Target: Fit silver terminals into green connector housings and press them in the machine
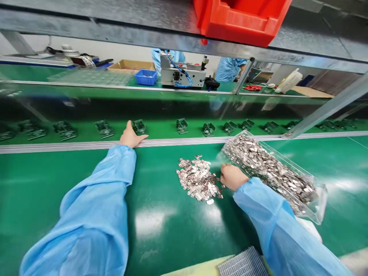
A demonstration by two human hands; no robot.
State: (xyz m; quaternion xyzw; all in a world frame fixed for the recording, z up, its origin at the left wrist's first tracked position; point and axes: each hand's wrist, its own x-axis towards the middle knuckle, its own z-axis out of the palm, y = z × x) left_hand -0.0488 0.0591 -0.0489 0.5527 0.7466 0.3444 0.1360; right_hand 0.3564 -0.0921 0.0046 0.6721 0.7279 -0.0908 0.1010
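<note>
My left hand (130,136) reaches over the metal rail to a small green circuit board (140,127) on the belt. Its thumb and fingers are spread along the board's left and near sides; whether they touch it I cannot tell. My right hand (233,177) is at the right edge of a loose pile of small silvery metal pieces (198,178), its fingers curled together. Anything between those fingertips is hidden. Just right of that hand, a long clear plastic tray (321,205) lies at a slant, filled with more such metal pieces (267,165).
Several more circuit boards (181,125) stand in a row along the green belt (161,128), behind the metal rail (172,142). A red bin (244,23) sits on the overhead shelf. A slanting metal post (327,105) rises at right. Beyond are a machine (184,74) and people in blue sleeves.
</note>
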